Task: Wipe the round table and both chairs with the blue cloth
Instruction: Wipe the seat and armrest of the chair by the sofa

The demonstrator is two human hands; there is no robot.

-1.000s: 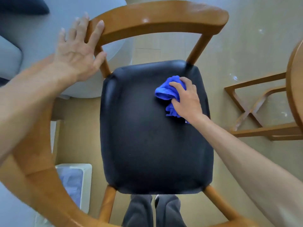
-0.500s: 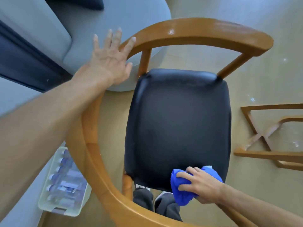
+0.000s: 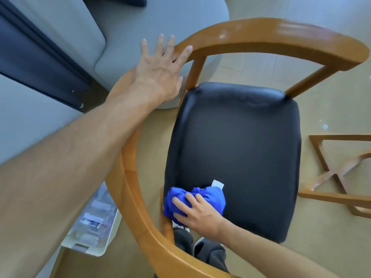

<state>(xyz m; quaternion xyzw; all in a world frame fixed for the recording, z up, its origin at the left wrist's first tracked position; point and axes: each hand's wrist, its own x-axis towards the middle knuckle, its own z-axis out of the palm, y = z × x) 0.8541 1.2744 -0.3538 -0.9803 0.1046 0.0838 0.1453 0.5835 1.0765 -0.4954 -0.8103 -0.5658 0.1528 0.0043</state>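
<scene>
white tag [image 3: 217, 183] on blue cloth [image 3: 208, 197] blank; right hand [image 3: 197, 214] gripping cloth, now at seat's [image 3: 241, 147] left-front corner; left hand [image 3: 158, 71] flat, fingers spread, on chair back [image 3: 281, 37].

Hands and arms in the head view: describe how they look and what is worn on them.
Both the left hand and the right hand are bare, with no gloves, rings or watch visible. Both forearms are bare too; no sleeve shows anywhere up to the frame edge. Fingernails look short and unpainted. There are no markings, bands or straps on either wrist.
</scene>
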